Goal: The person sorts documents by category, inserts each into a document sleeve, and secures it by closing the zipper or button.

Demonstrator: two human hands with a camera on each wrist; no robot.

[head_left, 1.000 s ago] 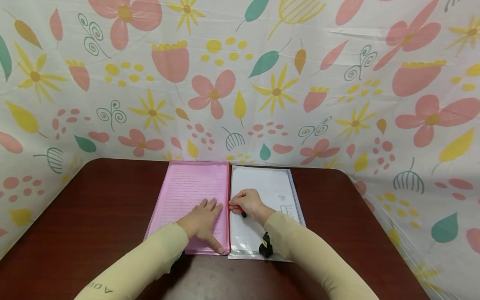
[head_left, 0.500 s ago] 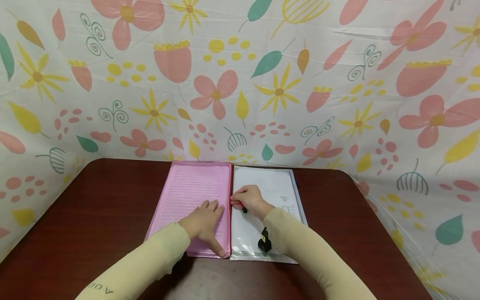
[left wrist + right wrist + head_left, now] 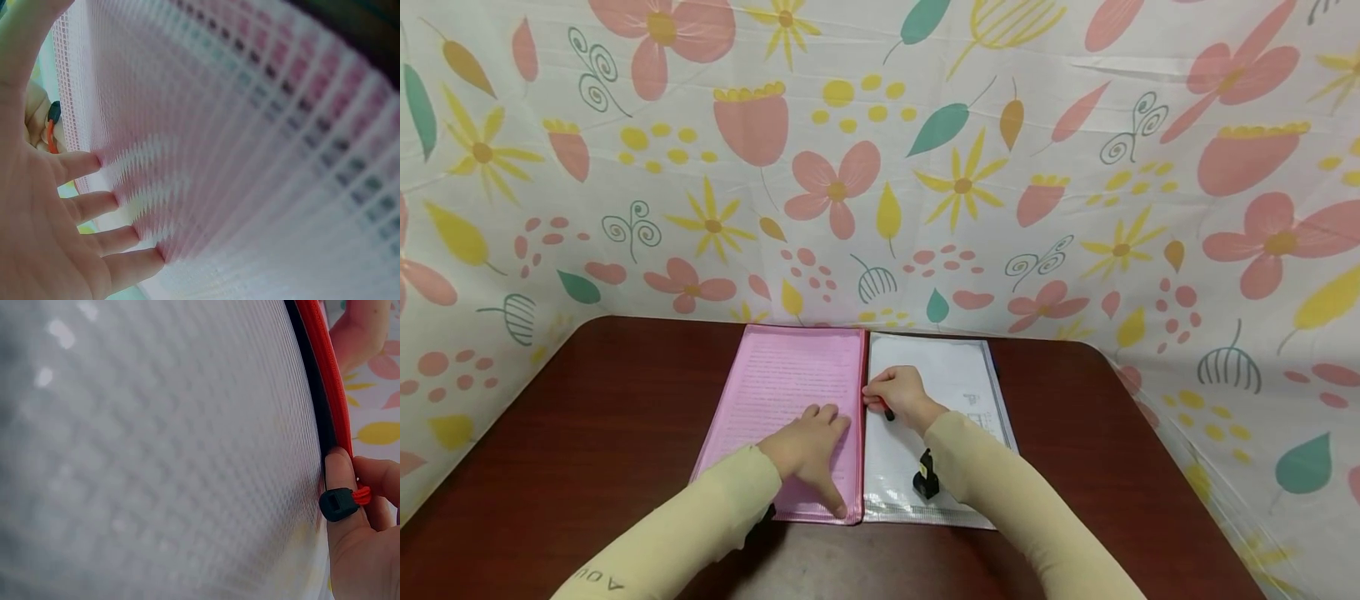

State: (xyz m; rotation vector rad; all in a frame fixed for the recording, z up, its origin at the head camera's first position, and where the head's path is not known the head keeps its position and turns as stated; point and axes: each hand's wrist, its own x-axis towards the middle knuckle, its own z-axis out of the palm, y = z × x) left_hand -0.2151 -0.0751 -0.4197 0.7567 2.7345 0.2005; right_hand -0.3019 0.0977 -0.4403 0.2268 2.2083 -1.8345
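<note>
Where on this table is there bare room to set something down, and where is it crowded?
Bare brown table lies left of the pink pouch, and more right of the white pouch. The middle is crowded: the left hand presses the pink pouch, and the right hand pinches the zipper pull.

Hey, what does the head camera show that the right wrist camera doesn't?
Only the head view shows the brown table, the floral backdrop, the whole pink mesh pouch under the left hand, and the full white mesh pouch. Only the right wrist view shows the red zipper band and the weave up close. Both show the right hand pinching the zipper pull.
</note>
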